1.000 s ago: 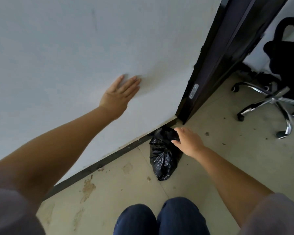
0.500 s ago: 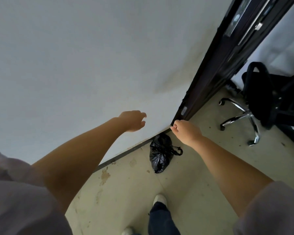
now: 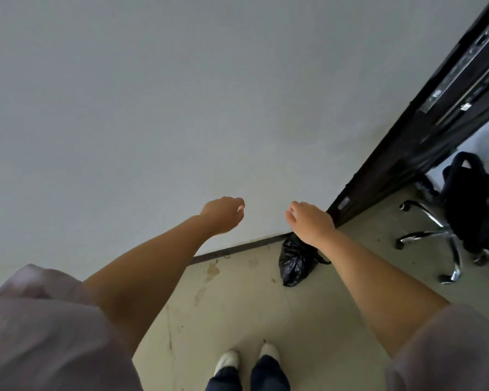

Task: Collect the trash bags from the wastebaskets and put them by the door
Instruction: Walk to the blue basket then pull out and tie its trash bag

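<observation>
Trash bag (image 3: 295, 261) on the floor (image 3: 246, 314) at the foot of the wall, beside the dark door frame (image 3: 401, 153).

Nearest the camera are two white shoes (image 3: 227, 359) and dark trouser legs, standing on the stained floor on the near side of the bag; pale sleeves frame both lower corners. Both bare forearms reach out above the bag: the left hand (image 3: 223, 214) hangs in front of the white wall (image 3: 181, 94) with its fingers loosely curled and nothing in them, and the right hand (image 3: 311, 221) is just above the bag, fingers relaxed and turned down, also holding nothing. The tied black bag touches the dark baseboard. Beyond the bag, past the door frame, stands a black office chair (image 3: 463, 215) with a chrome star base.
</observation>
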